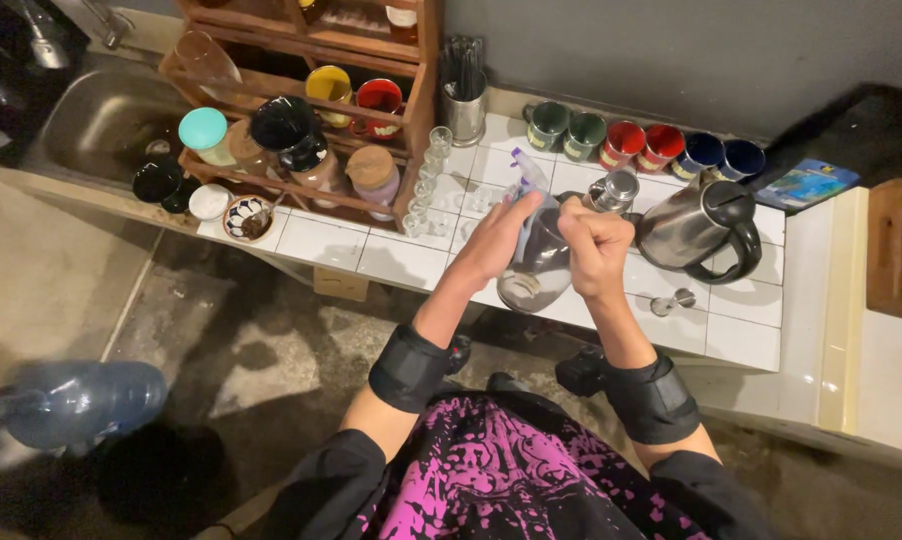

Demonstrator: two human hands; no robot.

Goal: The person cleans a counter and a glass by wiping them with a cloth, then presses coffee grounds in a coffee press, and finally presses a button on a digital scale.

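Left hand [498,238] on glass jug [539,262] (tilted), right hand [593,243] gripping.

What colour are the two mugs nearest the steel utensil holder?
Both mugs are dark green, seen clearly in the head view.

Dim overall; light falls from above onto the white tiled counter [731,335], the brightest area. Floor [241,360] and corners sink into shadow. Small glare spots on the steel kettle [693,228]. Wide-angle bending toward edges. Slight softness throughout; dark regions are noisy and lose detail.
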